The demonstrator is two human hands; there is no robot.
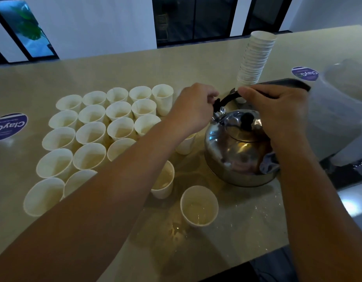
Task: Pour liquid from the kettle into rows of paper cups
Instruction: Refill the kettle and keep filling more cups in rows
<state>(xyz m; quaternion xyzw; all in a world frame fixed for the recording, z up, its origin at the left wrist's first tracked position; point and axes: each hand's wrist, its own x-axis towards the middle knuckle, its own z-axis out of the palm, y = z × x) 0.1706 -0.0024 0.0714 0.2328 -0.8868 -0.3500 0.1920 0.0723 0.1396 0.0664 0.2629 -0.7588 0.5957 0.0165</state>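
A shiny steel kettle (235,151) with a black knob on its lid stands on the beige table (227,241). Its black handle (229,97) arches over the lid. My left hand (193,110) grips the handle's left end near the hinge. My right hand (277,110) grips the handle's top. Several white paper cups (90,131) stand in rows to the left of the kettle, some hidden under my left forearm. Two more cups stand apart near me: one (163,181) by my left forearm and one (198,206) with liquid at its bottom.
A tall stack of paper cups (255,58) rises behind the kettle. Round purple stickers lie at the table's left (9,126) and far right (304,73). A blurred white object (338,119) sits at the right. Drops of liquid (177,228) wet the table near the front cup.
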